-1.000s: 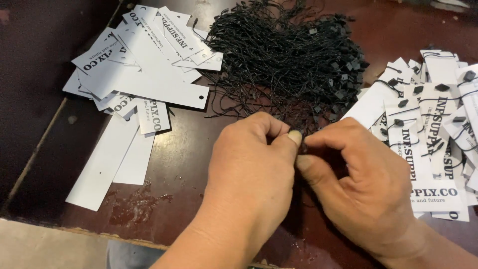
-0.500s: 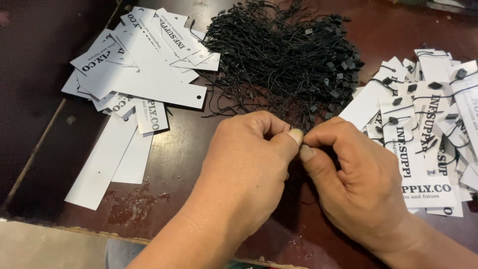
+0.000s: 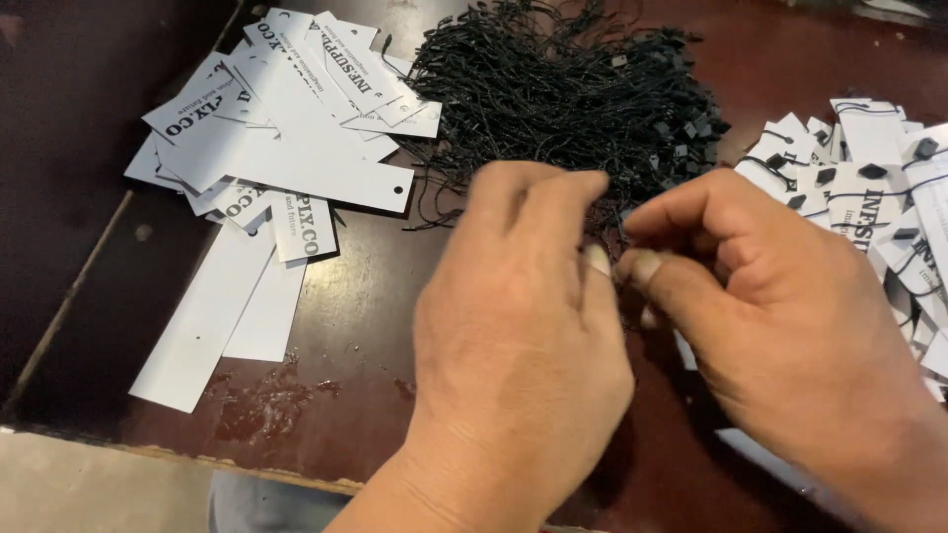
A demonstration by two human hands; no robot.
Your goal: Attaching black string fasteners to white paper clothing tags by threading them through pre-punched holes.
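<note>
Just below the cord heap (image 3: 568, 99), the left hand (image 3: 518, 345) and right hand (image 3: 780, 326) meet thumb to thumb, fingertips pinched together on something too small to make out, blank tags (image 3: 286, 148) left of the heap, strung tags (image 3: 869, 188) right.

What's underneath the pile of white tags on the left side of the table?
The white tags overlap one another on the dark red table. Its scratched surface shows around their edges. Whatever lies beneath the middle of the pile is covered.
</note>
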